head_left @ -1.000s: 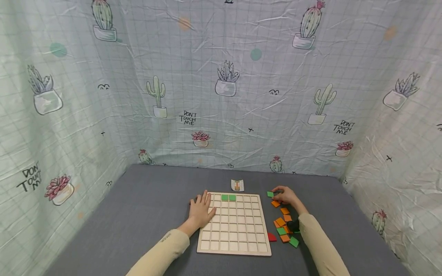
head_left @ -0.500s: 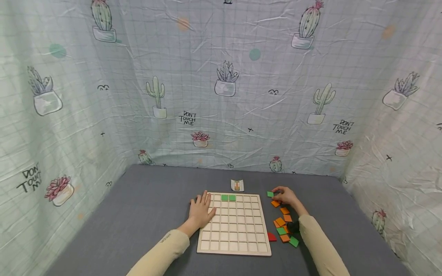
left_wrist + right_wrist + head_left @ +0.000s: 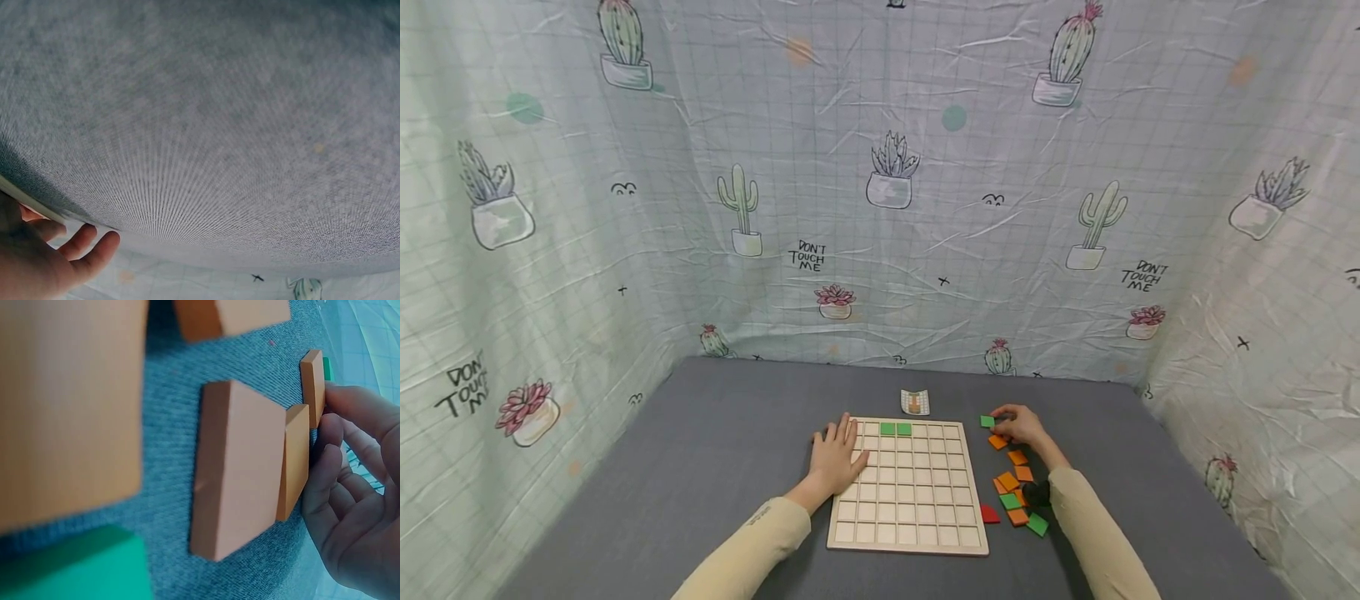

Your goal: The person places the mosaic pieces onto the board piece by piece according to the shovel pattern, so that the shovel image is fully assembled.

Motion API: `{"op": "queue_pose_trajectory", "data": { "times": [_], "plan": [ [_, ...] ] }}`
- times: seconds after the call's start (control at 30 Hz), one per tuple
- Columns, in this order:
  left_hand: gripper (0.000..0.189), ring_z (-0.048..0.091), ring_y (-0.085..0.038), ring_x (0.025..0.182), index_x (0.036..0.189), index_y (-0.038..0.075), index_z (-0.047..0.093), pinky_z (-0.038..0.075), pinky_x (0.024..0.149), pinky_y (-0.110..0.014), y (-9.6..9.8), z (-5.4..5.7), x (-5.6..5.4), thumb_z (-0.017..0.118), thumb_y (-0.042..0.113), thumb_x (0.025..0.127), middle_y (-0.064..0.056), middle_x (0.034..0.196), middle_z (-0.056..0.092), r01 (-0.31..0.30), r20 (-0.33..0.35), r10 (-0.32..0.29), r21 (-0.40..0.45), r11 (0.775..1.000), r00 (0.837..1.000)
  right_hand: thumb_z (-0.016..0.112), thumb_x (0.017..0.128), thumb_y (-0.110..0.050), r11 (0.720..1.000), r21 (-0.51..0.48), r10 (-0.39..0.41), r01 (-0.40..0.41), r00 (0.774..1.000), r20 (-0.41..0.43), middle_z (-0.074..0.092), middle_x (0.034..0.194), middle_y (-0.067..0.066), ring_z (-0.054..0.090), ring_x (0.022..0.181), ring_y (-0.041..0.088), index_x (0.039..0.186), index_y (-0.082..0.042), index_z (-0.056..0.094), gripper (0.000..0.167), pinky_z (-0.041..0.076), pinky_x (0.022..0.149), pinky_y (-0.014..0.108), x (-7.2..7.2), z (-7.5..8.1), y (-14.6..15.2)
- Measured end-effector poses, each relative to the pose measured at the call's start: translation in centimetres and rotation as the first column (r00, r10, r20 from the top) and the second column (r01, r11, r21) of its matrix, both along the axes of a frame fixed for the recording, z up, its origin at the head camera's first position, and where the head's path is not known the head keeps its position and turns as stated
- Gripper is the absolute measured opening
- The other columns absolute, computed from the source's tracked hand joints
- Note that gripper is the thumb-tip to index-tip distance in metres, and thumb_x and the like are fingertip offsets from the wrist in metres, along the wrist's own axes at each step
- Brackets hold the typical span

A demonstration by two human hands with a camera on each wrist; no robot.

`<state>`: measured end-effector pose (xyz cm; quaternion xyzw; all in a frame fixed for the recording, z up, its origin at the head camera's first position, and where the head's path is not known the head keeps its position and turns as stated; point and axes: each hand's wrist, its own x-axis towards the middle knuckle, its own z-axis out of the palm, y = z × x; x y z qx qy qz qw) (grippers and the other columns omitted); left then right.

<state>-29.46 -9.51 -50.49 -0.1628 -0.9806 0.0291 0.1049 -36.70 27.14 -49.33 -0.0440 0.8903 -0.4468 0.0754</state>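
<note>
The left hand (image 3: 835, 460) is spread across the left edge of the board (image 3: 907, 480). The green tile (image 3: 987, 422), right of the board, is bordered by the right hand (image 3: 1018, 424); whether it is pinched cannot be told. Its square sides are aligned left-right and near-far.

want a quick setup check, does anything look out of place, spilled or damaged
Nothing looks spilled or damaged. The flat red piece is the odd one: the only red visible, lying by the right edge of the pale wooden grid board. Near it, orange square tiles and green square tiles lie askew, some seemingly overlapping.
</note>
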Motion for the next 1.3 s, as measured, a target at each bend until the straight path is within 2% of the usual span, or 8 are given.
{"op": "queue_pose_trajectory", "data": {
  "times": [0.07, 0.27, 0.47, 0.7, 0.83, 0.97, 1.07, 1.3],
  "plan": [
    [0.062, 0.039, -0.035, 0.118, 0.137, 0.007, 0.035, 0.034, 0.08, -0.052, 0.0, -0.1, -0.1, 0.034, 0.048, 0.092, -0.014, 0.143, 0.032, -0.002, 0.0, 0.002, -0.008, 1.0, 1.0, 0.067, 0.076, -0.014, 0.998, 0.032, -0.048, 0.047, 0.998, 0.029, 0.065, 0.073, 0.011, 0.057, 0.059, 0.017, 0.107, 0.003, 0.059, 0.037, 0.046, 0.053, 0.03, 0.3, 0.4, -0.4],
    [0.062, 0.039, -0.035, 0.117, 0.137, 0.006, 0.035, 0.034, 0.079, -0.051, 0.0, -0.1, 0.0, 0.034, 0.048, 0.092, -0.013, 0.143, 0.032, -0.005, -0.009, 0.005, -0.002, 1.0, 1.0, 0.067, 0.078, -0.014, 0.996, 0.058, -0.073, 0.072, 0.997, 0.031, 0.065, 0.071, 0.005, 0.055, 0.058, 0.011, 0.108, 0.004, 0.058, 0.036, 0.046, 0.053, 0.027, 0.8, 0.8, -0.8],
    [0.062, 0.038, -0.034, 0.119, 0.138, 0.007, 0.034, 0.034, 0.081, -0.052, 0.1, -0.1, 0.0, 0.033, 0.049, 0.092, -0.012, 0.144, 0.031, -0.014, 0.016, 0.014, -0.024, 1.0, 1.0, 0.068, 0.077, -0.014, 0.998, 0.023, -0.066, 0.065, 0.997, 0.035, 0.067, 0.072, 0.007, 0.056, 0.059, 0.013, 0.107, 0.004, 0.058, 0.036, 0.045, 0.052, 0.028, 0.7, 0.6, -0.6],
    [0.062, 0.039, -0.034, 0.118, 0.138, 0.007, 0.033, 0.034, 0.081, -0.051, 0.1, 0.0, 0.0, 0.033, 0.049, 0.092, -0.012, 0.144, 0.031, -0.01, 0.012, 0.01, -0.022, 1.0, 1.0, 0.071, 0.074, -0.03, 0.998, -0.025, 0.063, -0.064, 0.998, -0.021, 0.066, 0.071, 0.006, 0.056, 0.058, 0.014, 0.101, -0.003, 0.06, 0.04, 0.044, 0.05, 0.03, 0.4, 0.2, 0.4],
    [0.062, 0.039, -0.034, 0.119, 0.138, 0.007, 0.033, 0.034, 0.082, -0.051, 0.1, 0.1, 0.0, 0.033, 0.049, 0.092, -0.013, 0.144, 0.031, -0.008, 0.013, 0.008, -0.014, 1.0, 1.0, 0.07, 0.075, -0.023, 1.0, 0.004, 0.012, -0.013, 1.0, 0.014, 0.066, 0.075, 0.009, 0.056, 0.06, 0.014, 0.105, 0.001, 0.058, 0.041, 0.045, 0.052, 0.031, 1.0, 1.1, -0.3],
    [0.061, 0.038, -0.034, 0.119, 0.138, 0.007, 0.034, 0.034, 0.082, -0.052, 0.1, 0.1, 0.0, 0.034, 0.048, 0.092, -0.013, 0.143, 0.032, -0.01, 0.014, 0.01, -0.01, 1.0, 1.0, 0.068, 0.078, -0.016, 0.999, 0.036, -0.015, 0.015, 1.0, 0.011, 0.066, 0.076, 0.008, 0.055, 0.061, 0.012, 0.108, 0.003, 0.056, 0.038, 0.044, 0.052, 0.03, 1.6, 1.6, -0.8],
    [0.061, 0.038, -0.034, 0.119, 0.138, 0.007, 0.034, 0.033, 0.083, -0.052, 0.1, 0.0, -0.1, 0.034, 0.048, 0.092, -0.013, 0.143, 0.032, -0.011, 0.016, 0.011, -0.01, 1.0, 1.0, 0.067, 0.079, -0.016, 0.999, 0.047, -0.006, 0.006, 1.0, -0.006, 0.066, 0.076, 0.007, 0.056, 0.06, 0.011, 0.108, 0.004, 0.056, 0.037, 0.045, 0.052, 0.031, 1.7, 1.7, -0.8],
    [0.062, 0.038, -0.034, 0.119, 0.138, 0.008, 0.034, 0.034, 0.083, -0.052, 0.2, 0.1, 0.0, 0.033, 0.049, 0.092, -0.012, 0.144, 0.031, -0.014, 0.02, 0.015, -0.025, 1.0, 1.0, 0.065, 0.08, -0.014, 1.0, -0.006, 0.007, -0.007, 1.0, 0.003, 0.067, 0.079, 0.013, 0.058, 0.062, 0.016, 0.108, 0.003, 0.055, 0.034, 0.045, 0.052, 0.032, 2.1, 1.9, -0.8]
  ]
}}
